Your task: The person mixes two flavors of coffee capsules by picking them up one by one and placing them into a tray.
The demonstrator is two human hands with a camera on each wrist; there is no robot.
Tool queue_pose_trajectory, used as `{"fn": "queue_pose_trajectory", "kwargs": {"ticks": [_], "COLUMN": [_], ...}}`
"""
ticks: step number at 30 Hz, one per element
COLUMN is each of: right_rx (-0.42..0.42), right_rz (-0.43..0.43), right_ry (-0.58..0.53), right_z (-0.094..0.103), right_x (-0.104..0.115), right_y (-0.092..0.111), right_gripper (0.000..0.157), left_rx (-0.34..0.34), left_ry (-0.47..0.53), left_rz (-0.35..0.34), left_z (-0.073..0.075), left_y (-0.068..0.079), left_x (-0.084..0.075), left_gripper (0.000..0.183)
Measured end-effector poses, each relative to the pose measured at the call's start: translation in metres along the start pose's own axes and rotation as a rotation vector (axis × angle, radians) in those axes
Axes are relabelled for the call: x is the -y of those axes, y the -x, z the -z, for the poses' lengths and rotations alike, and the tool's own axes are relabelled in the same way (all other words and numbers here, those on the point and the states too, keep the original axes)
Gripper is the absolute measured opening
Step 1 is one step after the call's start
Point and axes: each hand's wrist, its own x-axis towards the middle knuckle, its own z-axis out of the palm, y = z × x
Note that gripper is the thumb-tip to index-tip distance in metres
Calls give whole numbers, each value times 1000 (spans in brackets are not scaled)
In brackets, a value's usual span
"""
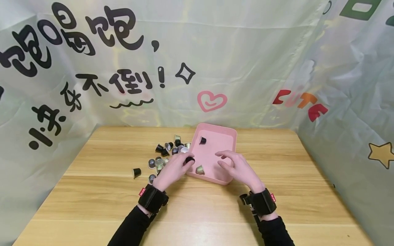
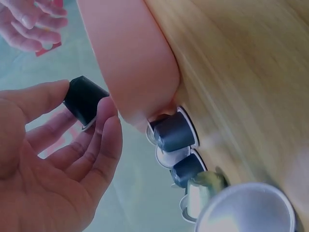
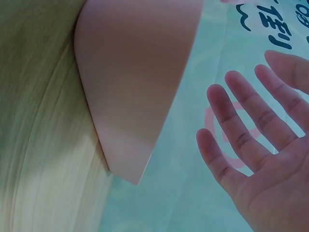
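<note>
Left hand pinches black capsule | right hand spread, empty | capsule cluster beside tray, partly hidden by left hand

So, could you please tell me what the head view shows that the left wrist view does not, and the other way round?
Only the head view shows the inside of the pink tray, with a black capsule and a pale green capsule in it. Only the left wrist view shows the palm side of the left hand. Both show the tray, that hand pinching another black capsule, the right hand and loose capsules on the wooden table.
</note>
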Motion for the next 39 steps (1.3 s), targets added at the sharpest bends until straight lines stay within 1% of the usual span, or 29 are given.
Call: {"fn": "queue_pose_trajectory", "kwargs": {"ticks": [1,4,7,9,14,17,21,24,29,35,39], "right_rx": [1,2,1,-1,0,3,7,10,34,66,75], "right_rz": [2,6,6,8,12,13,22,35,59,84,103], "right_ry": [-2,-6,0,8,12,8,4,3,16,2,-5], "right_z": [0,0,0,0,0,1,-1,-3,-13,-23,-28], "right_x": [0,-1,-2,-2,0,1,2,3,9,16,19], "right_y": [0,0,1,1,0,0,-1,-1,-4,-7,-10], "right_gripper": [30,30,30,29,29,30,30,30,27,27,27], "left_rx": [-1,-14,-55,-91,-176,-234,-297,-315,-343,-367,-356], "left_ry": [-10,9,38,59,58,65,81,81,81,55,40], "left_rz": [1,26,54,58,40,42,95,138,170,207,231], "left_z": [-1,-4,-4,-3,5,12,24,33,45,53,57], "left_y": [-1,-2,-2,0,8,15,25,30,35,39,41], "left_x": [0,0,1,2,6,12,22,28,39,47,49], "left_gripper": [30,30,29,29,22,21,21,21,22,22,23]}}
